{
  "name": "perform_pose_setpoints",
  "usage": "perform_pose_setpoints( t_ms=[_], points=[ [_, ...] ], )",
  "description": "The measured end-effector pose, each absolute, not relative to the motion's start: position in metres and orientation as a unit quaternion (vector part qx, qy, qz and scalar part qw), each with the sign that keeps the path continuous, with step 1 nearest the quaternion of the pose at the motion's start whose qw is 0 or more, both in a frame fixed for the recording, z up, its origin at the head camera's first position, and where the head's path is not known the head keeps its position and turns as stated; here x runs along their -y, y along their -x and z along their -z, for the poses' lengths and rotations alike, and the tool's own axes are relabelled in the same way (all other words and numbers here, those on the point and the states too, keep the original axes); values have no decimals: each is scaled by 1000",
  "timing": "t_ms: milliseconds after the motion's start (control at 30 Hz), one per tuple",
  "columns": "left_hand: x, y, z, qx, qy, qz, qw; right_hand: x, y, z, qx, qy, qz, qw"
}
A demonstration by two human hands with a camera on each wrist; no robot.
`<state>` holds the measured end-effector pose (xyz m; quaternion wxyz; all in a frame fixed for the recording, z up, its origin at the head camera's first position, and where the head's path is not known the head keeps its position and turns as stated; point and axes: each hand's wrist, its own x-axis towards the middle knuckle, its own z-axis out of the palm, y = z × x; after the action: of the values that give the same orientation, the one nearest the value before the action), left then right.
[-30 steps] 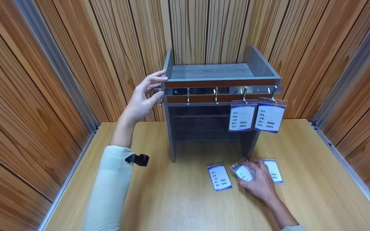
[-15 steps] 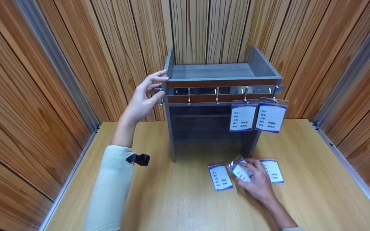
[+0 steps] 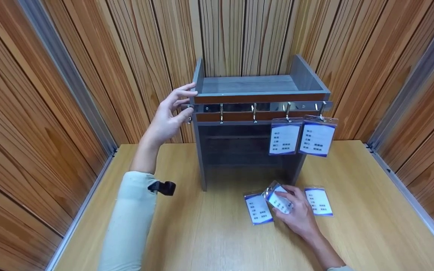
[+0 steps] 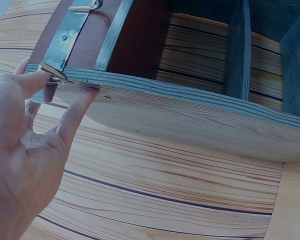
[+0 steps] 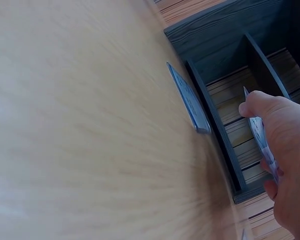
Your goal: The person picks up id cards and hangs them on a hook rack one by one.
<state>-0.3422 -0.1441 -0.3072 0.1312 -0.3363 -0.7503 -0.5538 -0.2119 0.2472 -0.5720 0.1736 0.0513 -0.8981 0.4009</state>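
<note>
My right hand [image 3: 298, 212] pinches a clear-sleeved name badge [image 3: 278, 197], raised and tilted above the table. It partly overlaps a second badge [image 3: 258, 209], which lies flat to its left. In the right wrist view, the held badge [image 5: 260, 136] shows nearly edge-on between thumb and fingers. My left hand [image 3: 168, 114] holds the upper left corner of a small grey shelf [image 3: 198, 150]. Its thumb is at the end hook [image 4: 54, 73] of the metal hook rail [image 3: 239, 107], fingers on the side panel. Two badges hang from the right-hand hooks, the left one [image 3: 285, 136] beside the outermost one [image 3: 318, 135].
Another badge [image 3: 318, 201] lies on the wooden table [image 3: 202, 233], right of my right hand. Two bare hooks, one at the middle [image 3: 254, 113], stick out from the rail. Wood-panelled walls [image 3: 70, 75] close in the back and both sides.
My right hand has lifted the badge from the table and moved it left, turning it and uncovering the badge on the right. My left hand has stayed at the shelf corner.
</note>
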Motion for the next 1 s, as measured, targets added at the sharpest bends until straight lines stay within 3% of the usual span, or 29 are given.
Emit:
perform_pose_setpoints(
  t_ms=[367,600,1000],
  points=[
    [144,343,308,746,338,558,130,-236,214,575,886,-85,-397,225],
    [144,342,308,749,337,555,132,-227,216,571,881,-79,-416,213],
    [144,343,307,749,340,551,136,-213,221,566,855,-114,-433,263]
  ],
)
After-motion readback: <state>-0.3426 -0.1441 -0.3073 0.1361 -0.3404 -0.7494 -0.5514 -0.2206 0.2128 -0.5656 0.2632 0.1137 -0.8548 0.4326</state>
